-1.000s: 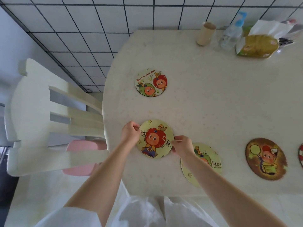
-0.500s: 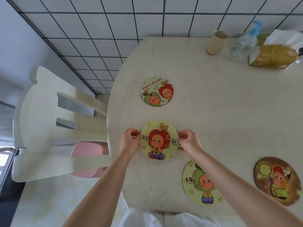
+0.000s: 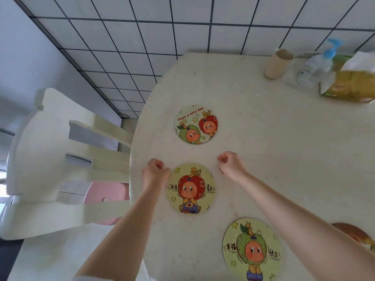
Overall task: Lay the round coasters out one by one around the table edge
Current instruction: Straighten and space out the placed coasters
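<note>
A round coaster with a red apple figure (image 3: 191, 188) lies flat near the left edge of the cream table (image 3: 274, 159). My left hand (image 3: 154, 171) hovers at its upper left rim, fingers curled, holding nothing. My right hand (image 3: 231, 164) is just off the coaster's upper right, fingers curled and empty. Farther along the edge lies a coaster with two apple figures (image 3: 196, 124). Closer to me lies a green apple coaster (image 3: 252, 250). A brown coaster (image 3: 357, 234) peeks out behind my right forearm.
A cream chair (image 3: 67, 159) with a pink seat pad stands against the table's left side. At the far right of the table are a paper cup (image 3: 278, 63), a pump bottle (image 3: 316, 66) and a yellow tissue pack (image 3: 353, 86). A tiled wall runs behind.
Both hands have let go of the red apple coaster, which now lies flat on the table. The hands have drawn away from its rim, the right one farther.
</note>
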Demonstrator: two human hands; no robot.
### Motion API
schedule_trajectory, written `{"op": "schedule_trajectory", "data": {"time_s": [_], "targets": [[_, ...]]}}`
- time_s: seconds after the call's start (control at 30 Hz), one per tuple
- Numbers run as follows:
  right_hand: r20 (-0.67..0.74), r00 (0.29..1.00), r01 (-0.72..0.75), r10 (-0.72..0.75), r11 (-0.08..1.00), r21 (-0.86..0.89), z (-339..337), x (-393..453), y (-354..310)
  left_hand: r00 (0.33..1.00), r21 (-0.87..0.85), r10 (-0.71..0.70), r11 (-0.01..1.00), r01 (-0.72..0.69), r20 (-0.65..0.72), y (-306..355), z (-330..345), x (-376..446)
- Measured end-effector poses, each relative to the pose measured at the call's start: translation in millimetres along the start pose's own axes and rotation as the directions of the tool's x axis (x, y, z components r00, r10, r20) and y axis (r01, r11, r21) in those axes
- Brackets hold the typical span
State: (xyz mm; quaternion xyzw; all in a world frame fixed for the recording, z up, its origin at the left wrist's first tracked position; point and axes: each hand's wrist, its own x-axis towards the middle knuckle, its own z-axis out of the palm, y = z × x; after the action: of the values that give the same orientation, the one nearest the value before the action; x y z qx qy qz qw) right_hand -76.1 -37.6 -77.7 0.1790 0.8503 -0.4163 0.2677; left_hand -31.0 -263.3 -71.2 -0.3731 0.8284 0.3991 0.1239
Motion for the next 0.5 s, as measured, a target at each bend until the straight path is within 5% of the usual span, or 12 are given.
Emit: {"op": "schedule_trajectory", "data": {"time_s": [0.17, 0.37, 0.5], "targets": [[-0.057, 0.998, 0.028, -0.030, 0.999, -0.030, -24.6, 51.3, -50.8, 0.999, -0.118, -0.006, 0.993, 0.001, -0.034, 59.1, 14.6, 32.6], [-0.116, 0.992, 0.042, -0.053, 0.995, -0.096, -39.4, 107.0, -99.9, 0.992, -0.171, -0.129, 0.977, 0.128, 0.007, 97.8, 37.9, 73.9], [-0.123, 0.992, 0.020, -0.038, 0.989, -0.143, -35.6, 124.6, -113.2, 0.969, -0.352, -0.244, 0.905, 0.239, 0.031, 103.6, 44.6, 95.0]]}}
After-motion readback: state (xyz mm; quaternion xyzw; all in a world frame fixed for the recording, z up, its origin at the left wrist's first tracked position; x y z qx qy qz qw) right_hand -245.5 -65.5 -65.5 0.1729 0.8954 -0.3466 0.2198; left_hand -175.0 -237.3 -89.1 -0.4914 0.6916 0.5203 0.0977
